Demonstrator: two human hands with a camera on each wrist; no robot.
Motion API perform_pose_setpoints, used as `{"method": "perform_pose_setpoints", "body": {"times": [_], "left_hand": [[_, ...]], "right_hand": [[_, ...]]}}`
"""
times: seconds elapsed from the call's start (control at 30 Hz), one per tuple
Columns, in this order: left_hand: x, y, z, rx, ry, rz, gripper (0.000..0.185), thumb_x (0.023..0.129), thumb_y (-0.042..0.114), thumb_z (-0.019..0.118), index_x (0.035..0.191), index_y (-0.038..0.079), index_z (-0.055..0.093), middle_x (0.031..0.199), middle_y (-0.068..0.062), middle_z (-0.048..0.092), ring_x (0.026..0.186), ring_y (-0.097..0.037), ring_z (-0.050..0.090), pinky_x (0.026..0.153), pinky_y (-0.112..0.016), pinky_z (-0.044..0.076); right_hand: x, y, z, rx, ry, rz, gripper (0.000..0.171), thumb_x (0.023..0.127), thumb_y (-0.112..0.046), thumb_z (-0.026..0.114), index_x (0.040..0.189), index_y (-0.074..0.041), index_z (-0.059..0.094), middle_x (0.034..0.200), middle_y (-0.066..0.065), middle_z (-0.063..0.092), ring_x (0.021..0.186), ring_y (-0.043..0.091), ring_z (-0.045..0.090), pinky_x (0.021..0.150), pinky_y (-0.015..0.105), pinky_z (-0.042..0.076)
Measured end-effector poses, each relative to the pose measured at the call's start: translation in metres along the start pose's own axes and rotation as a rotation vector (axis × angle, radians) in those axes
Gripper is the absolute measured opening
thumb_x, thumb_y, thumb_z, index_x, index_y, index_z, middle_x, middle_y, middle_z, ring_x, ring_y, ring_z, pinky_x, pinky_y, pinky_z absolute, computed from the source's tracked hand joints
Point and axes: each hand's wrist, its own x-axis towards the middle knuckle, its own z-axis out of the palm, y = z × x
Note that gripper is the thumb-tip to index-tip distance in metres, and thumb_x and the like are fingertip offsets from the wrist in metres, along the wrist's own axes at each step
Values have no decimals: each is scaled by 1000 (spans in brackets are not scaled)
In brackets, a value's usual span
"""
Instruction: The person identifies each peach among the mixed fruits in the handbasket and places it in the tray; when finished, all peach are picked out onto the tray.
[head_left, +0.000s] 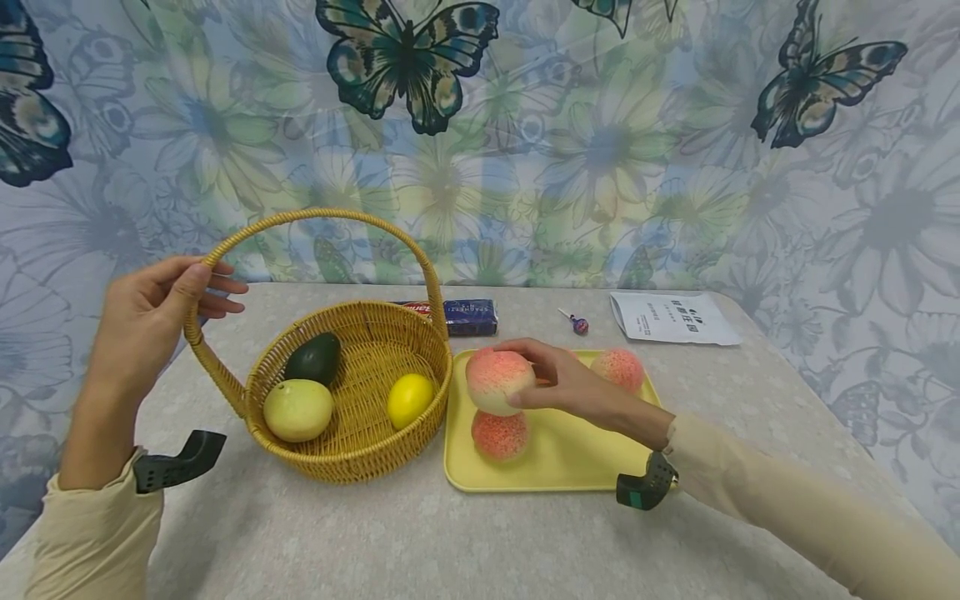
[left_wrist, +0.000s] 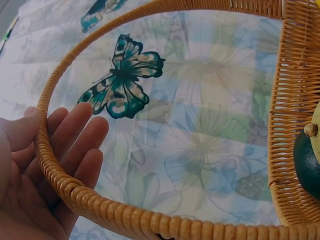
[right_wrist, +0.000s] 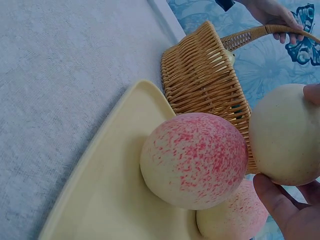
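Observation:
A woven basket (head_left: 352, 450) stands left of centre on the table and holds an avocado (head_left: 313, 357), a pale green fruit (head_left: 298, 408) and a lemon (head_left: 410, 400). My left hand (head_left: 210, 287) grips the left side of its arched handle (left_wrist: 115, 212), thumb in front and fingers behind. To the right of the basket lies a yellow tray (head_left: 570, 467). My right hand (head_left: 525, 377) holds a pink-speckled peach (head_left: 495, 379) just above the tray; in the right wrist view its pale underside (right_wrist: 285, 135) shows. Two more peaches lie on the tray, one near (head_left: 500, 435) and one far (head_left: 618, 367).
Behind the basket and tray lie a dark blue packet (head_left: 468, 317), a small lollipop (head_left: 576, 323) and a white printed pouch (head_left: 671, 317). A butterfly-and-flower curtain (head_left: 600, 150) hangs close behind the table's far edge. Grey tablecloth (head_left: 420, 542) spreads in front.

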Motion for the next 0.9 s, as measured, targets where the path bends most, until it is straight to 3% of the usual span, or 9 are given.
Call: {"method": "perform_pose_setpoints", "body": {"times": [0.13, 0.9], "left_hand": [[0, 0, 0, 2, 2, 0, 31, 101, 21, 49, 119, 2, 64, 92, 10, 71, 75, -3, 69, 53, -22, 45], [1, 1, -1, -11, -1, 1, 29, 101, 20, 49, 118, 3, 64, 92, 11, 71, 75, -3, 69, 49, -24, 42]], "right_hand": [[-5, 2, -2, 25, 14, -2, 59, 88, -15, 68, 141, -18, 44, 137, 5, 51, 121, 24, 53, 93, 40, 47], [-40, 16, -18, 42, 149, 55, 57, 89, -16, 66, 141, -15, 42, 136, 9, 51, 118, 26, 54, 92, 39, 47]]}}
